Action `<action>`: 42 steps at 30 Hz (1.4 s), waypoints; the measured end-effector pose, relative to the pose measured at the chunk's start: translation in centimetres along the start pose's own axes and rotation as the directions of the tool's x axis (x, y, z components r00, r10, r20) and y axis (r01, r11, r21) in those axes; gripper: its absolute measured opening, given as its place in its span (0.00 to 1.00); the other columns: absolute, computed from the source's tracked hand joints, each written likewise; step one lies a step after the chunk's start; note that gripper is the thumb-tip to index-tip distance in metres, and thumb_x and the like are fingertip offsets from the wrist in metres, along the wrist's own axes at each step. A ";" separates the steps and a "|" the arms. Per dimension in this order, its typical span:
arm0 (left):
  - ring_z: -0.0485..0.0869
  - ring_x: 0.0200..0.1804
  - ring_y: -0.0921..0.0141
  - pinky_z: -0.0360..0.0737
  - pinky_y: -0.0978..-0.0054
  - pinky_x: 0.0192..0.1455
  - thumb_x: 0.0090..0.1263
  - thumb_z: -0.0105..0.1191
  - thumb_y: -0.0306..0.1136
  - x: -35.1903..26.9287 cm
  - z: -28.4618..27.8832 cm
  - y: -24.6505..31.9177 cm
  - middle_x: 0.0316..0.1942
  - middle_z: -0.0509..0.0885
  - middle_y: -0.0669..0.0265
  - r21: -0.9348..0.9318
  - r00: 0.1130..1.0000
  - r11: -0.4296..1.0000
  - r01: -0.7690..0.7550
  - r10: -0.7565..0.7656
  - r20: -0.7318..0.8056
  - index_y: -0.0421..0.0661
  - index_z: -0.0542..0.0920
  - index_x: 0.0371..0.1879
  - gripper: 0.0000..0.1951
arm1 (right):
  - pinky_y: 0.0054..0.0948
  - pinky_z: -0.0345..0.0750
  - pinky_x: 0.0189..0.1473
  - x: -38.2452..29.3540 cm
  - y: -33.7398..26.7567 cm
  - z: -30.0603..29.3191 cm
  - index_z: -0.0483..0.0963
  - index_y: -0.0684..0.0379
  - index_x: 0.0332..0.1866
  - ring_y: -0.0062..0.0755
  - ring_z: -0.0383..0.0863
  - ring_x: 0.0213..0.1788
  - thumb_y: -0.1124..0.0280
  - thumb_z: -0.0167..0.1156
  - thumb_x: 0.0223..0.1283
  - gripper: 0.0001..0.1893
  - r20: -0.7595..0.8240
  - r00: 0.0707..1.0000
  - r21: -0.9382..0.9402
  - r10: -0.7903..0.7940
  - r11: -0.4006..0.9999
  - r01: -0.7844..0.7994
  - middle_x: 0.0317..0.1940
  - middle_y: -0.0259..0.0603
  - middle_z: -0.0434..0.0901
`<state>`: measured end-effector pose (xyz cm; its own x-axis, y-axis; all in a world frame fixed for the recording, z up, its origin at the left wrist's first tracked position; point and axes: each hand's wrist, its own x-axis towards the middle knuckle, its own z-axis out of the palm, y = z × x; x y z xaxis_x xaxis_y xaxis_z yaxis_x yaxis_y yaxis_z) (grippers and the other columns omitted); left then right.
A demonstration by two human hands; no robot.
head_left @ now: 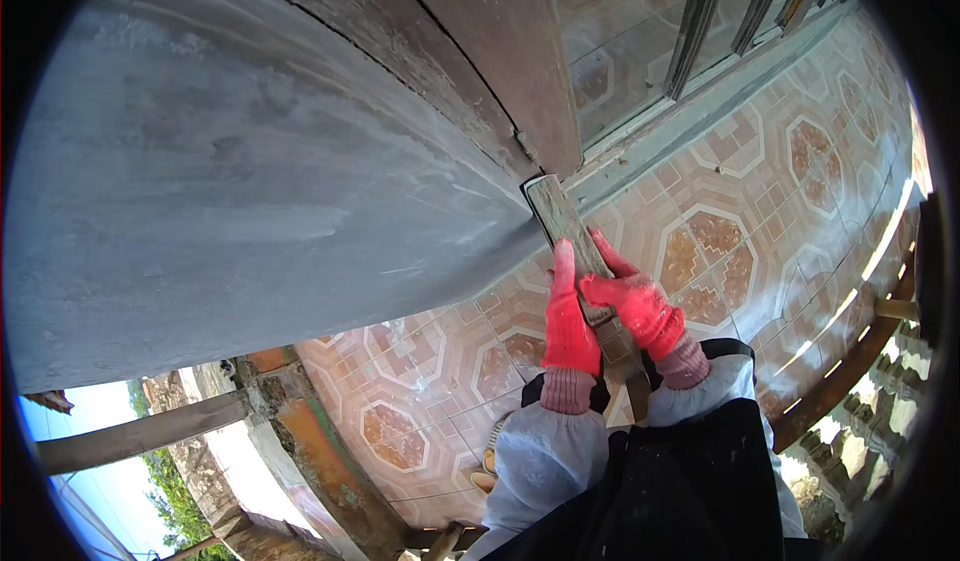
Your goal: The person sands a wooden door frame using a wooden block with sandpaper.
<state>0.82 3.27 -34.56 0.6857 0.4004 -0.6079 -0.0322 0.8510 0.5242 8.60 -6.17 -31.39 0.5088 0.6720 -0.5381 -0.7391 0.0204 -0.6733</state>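
Observation:
Both hands wear red gloves with pink knit cuffs. My left hand (571,321) grips the left long edge of a worn, flat wooden block (564,212), its fingers pointing toward the far end. My right hand (637,304) holds the same block from the right side near its close end. A thin, pale sheet edge shows along the far end of the block; I cannot tell what it is. That end is at the lower corner where the grey plastered wall (225,186) meets a weathered wooden door frame (517,65). Whether it touches the wall is unclear.
A glass-paned door (622,50) stands beyond the frame, above a raised sill (675,137). Patterned floor tiles (709,261), dusted white, spread below. A balustrade (855,418) curves along the right. A wooden beam (142,430) and an orange-painted ledge (315,441) lie at lower left.

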 end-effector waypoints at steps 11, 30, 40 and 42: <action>0.78 0.57 0.61 0.77 0.67 0.59 0.72 0.50 0.47 -2.4 3.2 -0.5 0.59 0.75 0.54 0.399 0.995 0.914 -0.075 0.094 -0.029 0.41 0.60 0.71 0.33 | 0.32 0.71 0.63 1.8 0.3 -2.4 0.65 0.49 0.71 0.37 0.68 0.67 0.74 0.66 0.55 0.35 0.193 0.952 -0.367 -0.238 0.882 0.295 0.73 0.46 0.58; 0.81 0.47 0.68 0.79 0.68 0.52 0.73 0.51 0.47 -1.7 4.0 -2.4 0.48 0.80 0.63 -0.156 0.991 0.987 -0.043 0.023 -0.132 0.43 0.70 0.61 0.25 | 0.30 0.69 0.65 1.6 1.5 -2.2 0.74 0.46 0.63 0.41 0.67 0.69 0.68 0.65 0.58 0.25 0.225 0.908 -0.789 -0.353 0.481 0.382 0.71 0.52 0.61; 0.82 0.50 0.63 0.79 0.62 0.53 0.69 0.52 0.48 -3.4 6.6 -2.0 0.49 0.81 0.61 -0.119 0.938 0.931 -0.345 0.346 -0.010 0.42 0.71 0.60 0.27 | 0.34 0.71 0.64 0.2 1.0 -0.8 0.76 0.51 0.59 0.51 0.68 0.66 0.63 0.64 0.55 0.24 0.122 0.853 -0.452 -0.508 0.737 0.503 0.69 0.49 0.62; 0.79 0.56 0.61 0.76 0.61 0.59 0.70 0.50 0.48 -2.4 4.4 -3.3 0.55 0.78 0.59 -0.063 0.970 0.977 -0.203 0.192 -0.148 0.41 0.69 0.63 0.28 | 0.35 0.71 0.63 1.3 3.7 -3.2 0.73 0.51 0.62 0.50 0.68 0.66 0.63 0.63 0.56 0.26 0.304 0.798 -0.673 -0.521 0.475 0.567 0.67 0.50 0.64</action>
<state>2.44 -1.99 -32.22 0.5518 0.6019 -0.5772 -0.2168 0.7719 0.5977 7.94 -7.59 -36.22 0.6568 0.7503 0.0757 0.2344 -0.1077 -0.9662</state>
